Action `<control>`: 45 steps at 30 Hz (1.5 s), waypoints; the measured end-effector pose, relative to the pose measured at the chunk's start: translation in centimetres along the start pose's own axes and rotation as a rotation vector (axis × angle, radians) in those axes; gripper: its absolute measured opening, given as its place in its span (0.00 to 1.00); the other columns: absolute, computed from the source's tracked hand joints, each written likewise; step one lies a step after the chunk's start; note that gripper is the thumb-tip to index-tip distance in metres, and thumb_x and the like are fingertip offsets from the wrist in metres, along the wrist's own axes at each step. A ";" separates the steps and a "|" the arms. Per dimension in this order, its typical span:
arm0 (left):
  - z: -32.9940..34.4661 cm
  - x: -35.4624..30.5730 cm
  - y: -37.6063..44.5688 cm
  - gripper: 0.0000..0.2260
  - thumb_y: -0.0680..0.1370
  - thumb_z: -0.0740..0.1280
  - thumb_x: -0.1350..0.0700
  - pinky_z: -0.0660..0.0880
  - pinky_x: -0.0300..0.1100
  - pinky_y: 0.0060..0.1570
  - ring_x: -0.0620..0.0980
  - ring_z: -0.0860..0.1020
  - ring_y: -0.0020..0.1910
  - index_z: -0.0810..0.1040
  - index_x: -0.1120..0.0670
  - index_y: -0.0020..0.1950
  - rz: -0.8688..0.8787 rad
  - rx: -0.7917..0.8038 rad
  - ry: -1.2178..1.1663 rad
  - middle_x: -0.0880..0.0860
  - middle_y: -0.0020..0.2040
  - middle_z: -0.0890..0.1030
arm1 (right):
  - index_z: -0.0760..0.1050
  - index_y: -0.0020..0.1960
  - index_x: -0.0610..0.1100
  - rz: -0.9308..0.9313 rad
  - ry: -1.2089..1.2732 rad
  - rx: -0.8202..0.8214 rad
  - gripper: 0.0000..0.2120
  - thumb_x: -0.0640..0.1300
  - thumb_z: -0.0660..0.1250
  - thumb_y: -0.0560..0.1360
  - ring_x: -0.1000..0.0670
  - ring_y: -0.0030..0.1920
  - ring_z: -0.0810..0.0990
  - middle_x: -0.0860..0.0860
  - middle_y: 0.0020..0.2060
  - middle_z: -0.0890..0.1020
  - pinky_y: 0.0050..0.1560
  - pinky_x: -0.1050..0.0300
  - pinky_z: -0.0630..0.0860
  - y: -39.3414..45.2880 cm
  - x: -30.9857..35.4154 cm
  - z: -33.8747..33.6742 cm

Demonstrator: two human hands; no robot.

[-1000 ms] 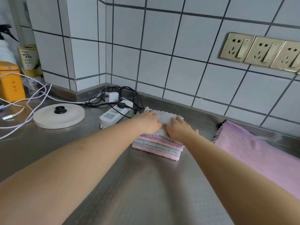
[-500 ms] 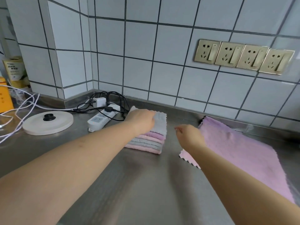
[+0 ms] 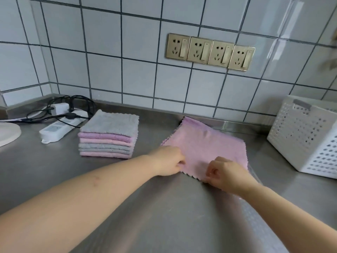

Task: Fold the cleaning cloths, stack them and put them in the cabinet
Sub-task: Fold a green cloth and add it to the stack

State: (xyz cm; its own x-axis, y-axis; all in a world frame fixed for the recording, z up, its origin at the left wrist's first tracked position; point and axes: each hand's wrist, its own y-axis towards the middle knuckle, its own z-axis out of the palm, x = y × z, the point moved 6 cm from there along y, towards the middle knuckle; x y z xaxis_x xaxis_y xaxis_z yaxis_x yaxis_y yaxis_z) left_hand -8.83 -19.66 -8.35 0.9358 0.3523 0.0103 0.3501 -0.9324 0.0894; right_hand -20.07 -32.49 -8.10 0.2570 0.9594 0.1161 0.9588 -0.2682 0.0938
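Note:
A stack of folded cloths (image 3: pixel 107 137), grey on top with pink and grey layers below, stands on the steel counter (image 3: pixel 164 207) left of centre. To its right a pink cloth (image 3: pixel 204 143) lies spread flat. My left hand (image 3: pixel 167 161) pinches the near left corner of that pink cloth. My right hand (image 3: pixel 224 172) pinches its near edge a little to the right. No cabinet is in view.
A white power strip (image 3: pixel 58 129) with black cables (image 3: pixel 73 105) lies left of the stack. A white round disc (image 3: pixel 7 134) shows at the left edge. A white perforated basket (image 3: pixel 306 137) stands at the right. Wall sockets (image 3: pixel 209 52) sit on the tiled wall.
Both hands left the folded stack and moved right to the flat pink cloth, taking hold of its near edge. The view has swung right, bringing the basket in.

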 end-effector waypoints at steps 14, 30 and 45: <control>-0.8 -0.9 0.4 0.12 0.79 0.59 0.47 0.68 0.45 0.39 0.58 0.77 0.48 0.74 0.54 0.52 -0.036 -0.048 0.170 0.55 0.49 0.80 | 0.64 0.47 0.43 0.181 0.149 -0.145 0.08 0.47 0.54 0.81 0.43 0.38 0.72 0.46 0.39 0.78 0.35 0.54 0.65 0.5 -1.8 0.0; -6.3 3.2 1.2 0.10 0.75 0.58 0.61 0.74 0.48 0.43 0.58 0.77 0.47 0.76 0.53 0.52 -0.257 -0.296 0.089 0.55 0.48 0.81 | 0.74 0.53 0.45 0.120 -0.003 -0.355 0.09 0.44 0.56 0.80 0.40 0.46 0.77 0.47 0.48 0.80 0.38 0.55 0.68 -1.5 -1.7 -4.0; -6.0 -2.8 -11.8 0.08 0.80 0.59 0.51 0.66 0.42 0.41 0.51 0.72 0.43 0.69 0.53 0.43 -0.075 0.066 -0.081 0.51 0.42 0.74 | 0.68 0.41 0.48 0.022 0.087 -0.023 0.11 0.52 0.59 0.79 0.46 0.39 0.72 0.52 0.36 0.74 0.37 0.54 0.65 -11.5 3.1 -4.9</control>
State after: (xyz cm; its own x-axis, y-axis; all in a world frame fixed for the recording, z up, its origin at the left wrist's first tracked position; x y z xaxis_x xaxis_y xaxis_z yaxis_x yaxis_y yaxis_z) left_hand -15.84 -9.22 -3.46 0.9061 0.4164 -0.0750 0.4190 -0.9078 0.0211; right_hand -30.85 -26.87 -3.99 0.2652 0.9424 0.2041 0.9498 -0.2917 0.1130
